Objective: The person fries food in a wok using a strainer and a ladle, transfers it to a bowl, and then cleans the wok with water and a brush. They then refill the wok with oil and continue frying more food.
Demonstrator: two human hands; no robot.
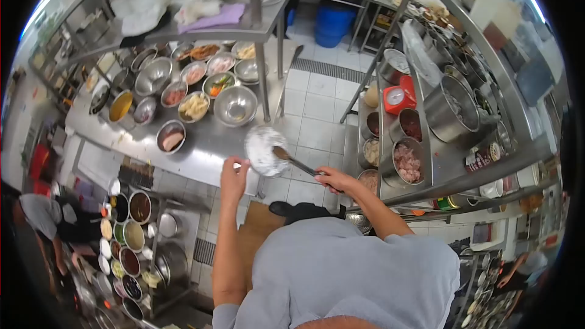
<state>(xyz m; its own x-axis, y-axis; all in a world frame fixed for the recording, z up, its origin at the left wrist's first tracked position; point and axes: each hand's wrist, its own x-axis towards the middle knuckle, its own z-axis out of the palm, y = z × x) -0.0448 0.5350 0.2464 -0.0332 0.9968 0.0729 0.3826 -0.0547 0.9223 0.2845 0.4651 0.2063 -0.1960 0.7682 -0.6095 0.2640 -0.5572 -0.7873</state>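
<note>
My left hand (pixel 234 176) has its thumb and fingers at the near left rim of a round bowl (pixel 248 141) and grips it there. White, powdery or creamy stuff (pixel 263 146) coats the inside of the bowl. In my right hand (pixel 335 180) is the dark handle of a long-handled spoon (pixel 298 163). Its brownish head rests in the white stuff at the bowl's right side. The bowl is held beside the corner of the steel table (pixel 201 161), partly over the tiled floor.
Several metal bowls of food, such as the steel bowl (pixel 235 107), stand on the table at left. A rack at right carries a pot of raw meat (pixel 407 161) and a red scale (pixel 397 97). Sauce pots (pixel 134 236) and a co-worker (pixel 46 219) are at lower left.
</note>
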